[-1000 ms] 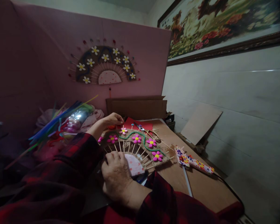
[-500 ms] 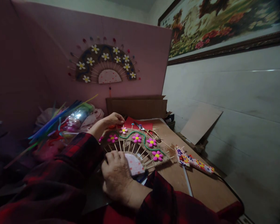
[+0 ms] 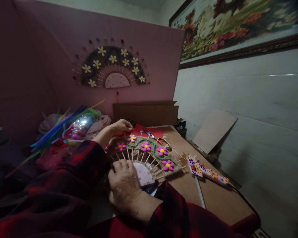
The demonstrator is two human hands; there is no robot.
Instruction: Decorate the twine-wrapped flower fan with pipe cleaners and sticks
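Note:
A half-round fan (image 3: 149, 153) of sticks and woven twine lies on the wooden table (image 3: 213, 201). It carries pink flowers, a green wavy cord and a pink dotted half-disc (image 3: 144, 176) at its base. My left hand (image 3: 119, 127) reaches over the fan's far rim, its fingertips pinched together at a stick end; what they pinch is too small to make out. My right hand (image 3: 124, 188) lies flat on the fan's near left part, fingers stretched onto the sticks, beside the half-disc.
A flower-patterned glue gun (image 3: 206, 172) lies right of the fan, its cord trailing off. Red paper (image 3: 151, 132) and a cardboard box (image 3: 146, 114) sit behind. Coloured pipe cleaners (image 3: 62, 127) pile at the left. A finished fan (image 3: 111, 67) hangs on the pink board.
Almost nothing has moved. My left hand has shifted slightly along the fan's far rim; my right hand stays pressed on the fan.

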